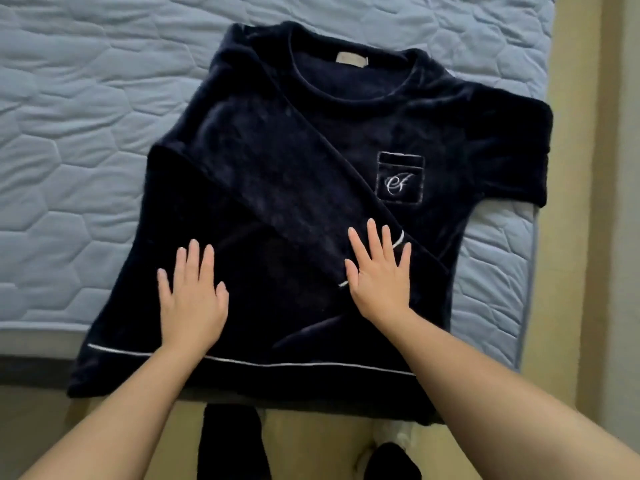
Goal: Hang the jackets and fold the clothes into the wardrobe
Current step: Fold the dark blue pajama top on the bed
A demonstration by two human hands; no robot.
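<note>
**Sweater**: dark navy, plush pile, round neck. It lies front up on the mattress, toward the mattress's right side. The collar points to the mattress's far end. The hem, trimmed with a white piping line, drapes over the mattress's near edge. A pale label shows inside the collar.

**Sleeve**: one long sleeve is folded diagonally across the sweater's front. It slants toward the mattress's near right corner and ends in a cuff edged in white.

**Chest pocket**: outlined in pale stitching, with a scripted monogram. It sits on the half of the sweater nearer the mattress's right edge.

**Left hand**: palm down, fingers straight and slightly spread. It presses flat on the sweater's lower front, just inside the mattress's near edge, and grasps nothing.

**Right hand**: palm down, fingers straight and fanned. It rests on the cuff end of the sleeve, closer to the mattress's right edge than the left hand and apart from it. It grasps nothing.

**Mattress**: pale blue, quilted in a honeycomb pattern.

**Floor**: beige, showing past the mattress's right and near edges. Two dark shapes lie below the near edge, too cropped to identify.
</note>
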